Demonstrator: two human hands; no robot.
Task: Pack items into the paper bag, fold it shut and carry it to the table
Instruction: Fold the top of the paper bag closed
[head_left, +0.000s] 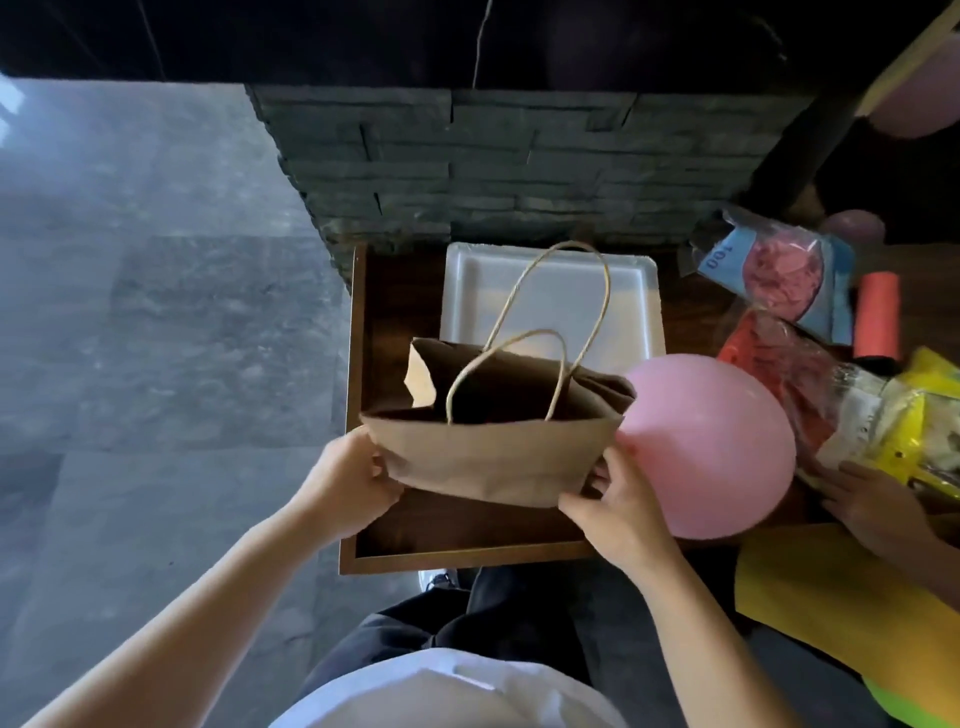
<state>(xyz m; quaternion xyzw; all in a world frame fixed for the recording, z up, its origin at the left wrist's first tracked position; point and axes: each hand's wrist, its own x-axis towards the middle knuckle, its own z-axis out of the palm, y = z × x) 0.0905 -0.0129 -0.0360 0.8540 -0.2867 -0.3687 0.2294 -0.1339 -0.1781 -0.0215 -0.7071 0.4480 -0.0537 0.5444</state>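
Note:
A brown paper bag (488, 457) with two twine handles stands open on a dark wooden surface (467, 530), its mouth facing up and its inside dark. My left hand (353, 483) grips the bag's lower left edge. My right hand (618, 509) grips its lower right corner. A pink balloon (711, 447) rests right beside the bag, touching my right hand's side. What is inside the bag is hidden.
A white foam tray (550, 301) lies behind the bag. To the right are packets of balloons (779, 270), an orange roll (878, 312), yellow packaging (914, 415) and another person's hand (872, 504). A stone-clad wall (519, 166) rises behind; grey floor spreads left.

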